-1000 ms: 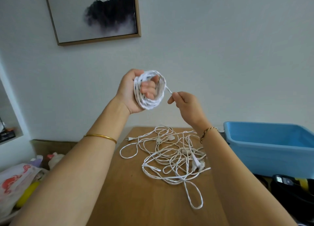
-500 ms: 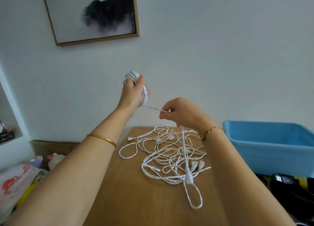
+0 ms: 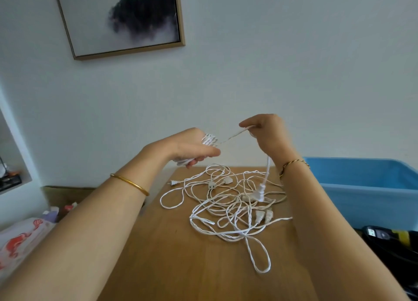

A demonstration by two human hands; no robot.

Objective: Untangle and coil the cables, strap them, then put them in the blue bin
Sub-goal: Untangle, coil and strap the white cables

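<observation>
**Coil in the left hand, loose strand in the right**

The left hand (image 3: 192, 147) is raised above the far edge of the light-brown wooden table (image 3: 169, 255). Its fingers are curled round a small coil of thin white twisted cable (image 3: 209, 140). From the coil a single taut strand (image 3: 235, 134) runs up and to the right to the right hand (image 3: 269, 135), which pinches it between thumb and fingers. Below that hand the cable drops straight down and ends in a white moulded plug (image 3: 261, 191), which hangs over the pile. Whether the plug touches the pile cannot be told.

The rest lies on the table between the two forearms — a loose tangle of white cables (image 3: 230, 210) with several plugs in it, and one long loop reaching toward the near edge. The blue plastic rectangular bin (image 3: 366, 187) stands just to the right of the table, beyond the right forearm, well apart from the coil.

A thin gold bangle (image 3: 130, 184) sits on the left forearm and a gold chain bracelet (image 3: 291, 165) on the right wrist. On the pale far wall, upper left, hangs a wood-framed picture of a dark misty shape (image 3: 126, 18).
</observation>
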